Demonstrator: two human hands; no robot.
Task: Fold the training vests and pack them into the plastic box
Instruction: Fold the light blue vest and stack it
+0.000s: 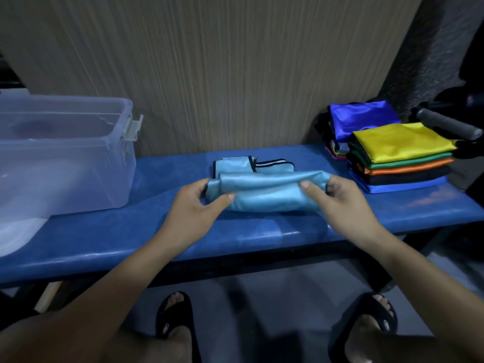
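Observation:
A light blue training vest [264, 187] with black-and-white trim lies partly folded in the middle of the blue bench [235, 231]. My left hand [199, 205] pinches its left end between thumb and fingers. My right hand [337, 197] grips its right end the same way, and the near fold is lifted slightly off the bench. The clear plastic box [65, 153] stands open at the left end of the bench, with a white latch on its right side. What lies inside the box is too blurred to tell.
At the bench's right end sits a stack of folded vests [403, 158], yellow on top, then green, orange, black and blue. A second pile topped by a blue-purple vest [361, 116] lies behind it. A grey padded bar [447, 124] juts in from the right. A wood-grain wall backs the bench.

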